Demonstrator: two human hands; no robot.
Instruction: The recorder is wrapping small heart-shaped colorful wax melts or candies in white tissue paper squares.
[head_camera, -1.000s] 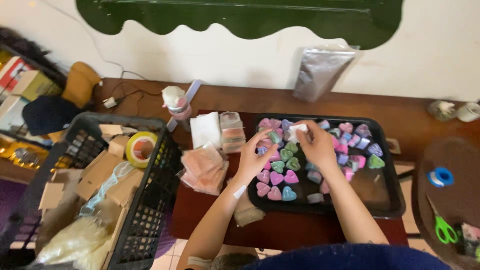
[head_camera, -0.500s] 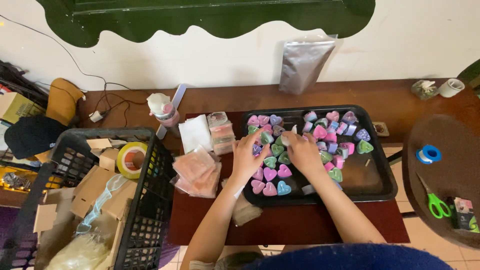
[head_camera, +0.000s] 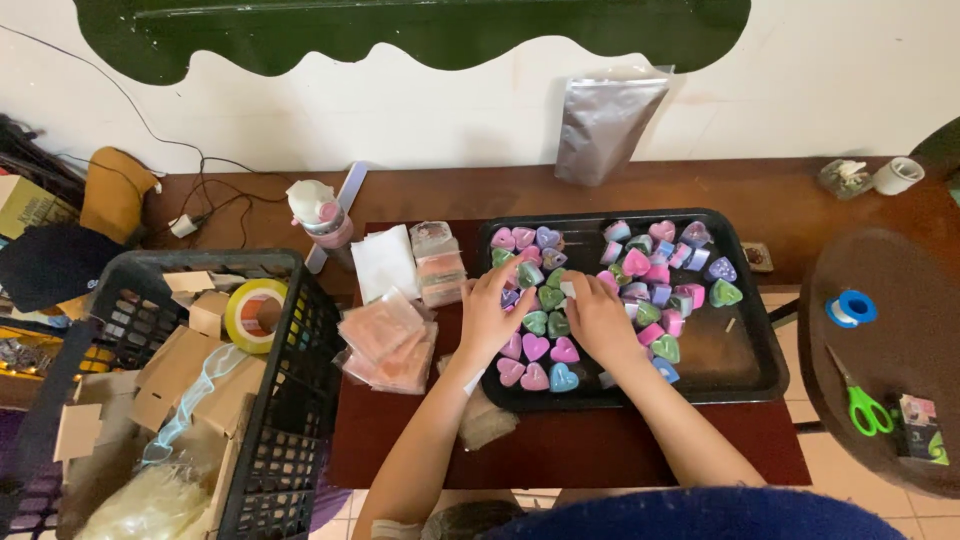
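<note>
Brown wood made up the long bench (head_camera: 760, 190), which stood against a white wall with a green wavy shape painted up high. A dark red mat (head_camera: 560, 450) lay on the bench, and a black tray (head_camera: 745, 375) sat on the mat near its back edge. The tray was full of little heart shapes (head_camera: 548, 347) — pink, purple, blue and green. A shiny silver bag (head_camera: 603, 120) leaned on the wall behind the tray.

Both hands were over the left half of the tray. The left hand (head_camera: 492, 315) lay on the hearts with its fingers bent; I could not tell if it held one. The right hand (head_camera: 600, 318) was just beside it, and its fingertips pinched a small white piece (head_camera: 568, 288).

Left of the tray lay clear packets of pink things (head_camera: 385, 340), some white paper (head_camera: 384, 262) and a spray bottle (head_camera: 318, 210). A black crate (head_camera: 285, 400) at the left end of the bench held cardboard and a roll of yellow tape (head_camera: 250, 312). A round dark table (head_camera: 890, 330) on the right had blue tape (head_camera: 850, 308) and green scissors (head_camera: 868, 408) on it.

Half a second before, the hands were in nearly the same spot on the tray — only the view had shifted a little, so everything sat further right and lower.
</note>
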